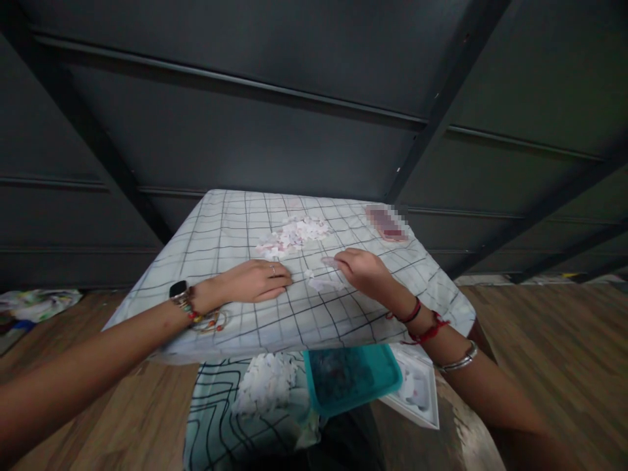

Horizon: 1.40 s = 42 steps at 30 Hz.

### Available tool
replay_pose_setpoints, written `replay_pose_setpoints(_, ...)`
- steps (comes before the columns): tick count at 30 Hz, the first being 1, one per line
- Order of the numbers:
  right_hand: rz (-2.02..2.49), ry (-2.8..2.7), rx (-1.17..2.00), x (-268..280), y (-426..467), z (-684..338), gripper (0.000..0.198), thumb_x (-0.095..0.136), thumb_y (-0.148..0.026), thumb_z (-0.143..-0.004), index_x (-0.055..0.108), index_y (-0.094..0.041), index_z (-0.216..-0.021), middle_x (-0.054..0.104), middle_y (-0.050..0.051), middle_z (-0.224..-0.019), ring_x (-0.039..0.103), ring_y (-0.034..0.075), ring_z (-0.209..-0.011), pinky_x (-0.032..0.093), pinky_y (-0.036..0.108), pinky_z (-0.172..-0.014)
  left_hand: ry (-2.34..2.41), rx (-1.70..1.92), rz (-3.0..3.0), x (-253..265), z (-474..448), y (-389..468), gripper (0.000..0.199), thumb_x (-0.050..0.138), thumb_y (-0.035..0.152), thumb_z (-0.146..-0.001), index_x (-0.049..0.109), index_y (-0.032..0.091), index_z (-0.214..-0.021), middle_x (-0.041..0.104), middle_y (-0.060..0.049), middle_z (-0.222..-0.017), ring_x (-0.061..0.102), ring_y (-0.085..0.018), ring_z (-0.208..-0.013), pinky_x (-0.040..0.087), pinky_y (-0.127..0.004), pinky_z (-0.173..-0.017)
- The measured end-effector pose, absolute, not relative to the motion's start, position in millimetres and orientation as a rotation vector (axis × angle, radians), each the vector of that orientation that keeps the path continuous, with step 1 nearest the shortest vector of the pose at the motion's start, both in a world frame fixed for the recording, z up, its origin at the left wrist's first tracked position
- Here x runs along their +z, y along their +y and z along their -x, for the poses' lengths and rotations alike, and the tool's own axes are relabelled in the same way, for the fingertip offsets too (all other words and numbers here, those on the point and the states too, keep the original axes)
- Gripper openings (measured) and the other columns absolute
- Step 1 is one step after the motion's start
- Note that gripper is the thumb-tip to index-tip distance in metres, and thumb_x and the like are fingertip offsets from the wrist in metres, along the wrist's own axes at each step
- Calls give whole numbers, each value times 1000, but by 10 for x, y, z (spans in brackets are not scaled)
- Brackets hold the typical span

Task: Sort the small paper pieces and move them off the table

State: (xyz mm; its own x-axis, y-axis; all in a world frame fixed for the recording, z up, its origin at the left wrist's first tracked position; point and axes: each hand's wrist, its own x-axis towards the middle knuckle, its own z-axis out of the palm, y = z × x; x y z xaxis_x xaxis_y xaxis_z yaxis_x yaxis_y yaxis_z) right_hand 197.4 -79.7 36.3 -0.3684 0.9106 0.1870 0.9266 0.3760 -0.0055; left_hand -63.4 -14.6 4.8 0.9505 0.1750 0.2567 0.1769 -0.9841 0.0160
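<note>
My left hand (258, 281) lies palm down on the white checked tablecloth (235, 219), fingers stretched out, with nothing visible in it. To its right, my right hand (364, 269) pinches a small pale, see-through piece (330, 261) between thumb and fingertips; its exact kind is unclear. Just under that hand rest a few white scraps (324, 283) on the cloth. Beyond both hands spreads a loose heap of small white and pinkish pieces (297, 235), which look like bits of paper.
A blurred pinkish phone-like object (387, 226) lies at the far right of the table. Below the near edge are a teal tub (360, 407) with dark contents, a white box (432, 402), and another white heap (269, 383) on patterned fabric. Behind the table stands a dark panelled wall (275, 144).
</note>
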Motion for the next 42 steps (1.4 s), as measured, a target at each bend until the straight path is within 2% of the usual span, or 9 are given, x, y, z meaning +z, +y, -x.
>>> replay_pose_setpoints(4, 1879, -2418, -202, 314, -750, -1859, 29, 33, -24, -89, 60, -13, -83, 63, 11, -82, 55, 18, -76, 35, 27, -62, -363, -418, 3091, 28, 777, -186, 26, 35, 27, -92, 55, 19, -107, 60, -5, -103, 57, -15, -92, 44, -26, -83)
replay_pose_setpoints(12, 1798, -2399, -63, 362, -756, -1373, 30, 34, -23, -87, 62, -15, -78, 65, 7, -75, 56, 16, -69, 33, 25, -62, -503, -477, 2993, -19, 929, -192, 30, 31, 29, -93, 57, 17, -102, 61, -6, -101, 57, -15, -91, 43, -27, -83)
replay_pose_setpoints(17, 1861, -2354, -65, 497, -634, -1552, 27, 39, -22, -86, 64, -14, -83, 66, 9, -83, 58, 17, -78, 35, 24, -66, -513, -497, 2994, -20, 926, -195, 31, 30, 29, -93, 59, 17, -98, 62, -6, -97, 58, -15, -87, 43, -26, -79)
replay_pose_setpoints(22, 1540, -2523, 61, 403, -608, -1677, 27, 39, -25, -89, 64, -15, -88, 66, 7, -89, 56, 16, -87, 37, 24, -75, -495, -554, 2990, -28, 929, -187, 31, 30, 29, -93, 59, 18, -95, 63, -5, -93, 58, -14, -86, 44, -25, -79)
replay_pose_setpoints(29, 1156, -2664, 137, 337, -763, -1622, 28, 36, -22, -91, 63, -16, -92, 63, 4, -87, 53, 14, -86, 38, 24, -78, -549, -546, 3004, -51, 936, -168, 30, 32, 29, -92, 60, 19, -95, 64, -4, -94, 59, -13, -87, 44, -24, -78)
replay_pose_setpoints(31, 1187, -2645, 112, 342, -789, -1672, 28, 35, -23, -91, 62, -16, -92, 62, 4, -88, 53, 14, -86, 38, 24, -77, -566, -529, 3009, -44, 935, -173, 30, 32, 29, -92, 60, 18, -95, 63, -5, -95, 59, -14, -88, 44, -24, -79)
replay_pose_setpoints(37, 1665, -2445, -95, 261, -881, -1750, 31, 34, -27, -90, 61, -13, -82, 61, 9, -77, 53, 16, -76, 36, 26, -69, -575, -539, 3010, -36, 935, -187, 30, 33, 28, -92, 60, 18, -93, 64, -5, -94, 59, -15, -86, 45, -25, -78)
replay_pose_setpoints(42, 1464, -2545, -102, 236, -999, -1406, 30, 33, -23, -90, 60, -13, -82, 61, 8, -79, 52, 15, -74, 35, 25, -67, -669, -634, 2995, -57, 962, -151, 31, 32, 28, -92, 60, 16, -93, 63, -6, -94, 58, -15, -87, 45, -26, -79)
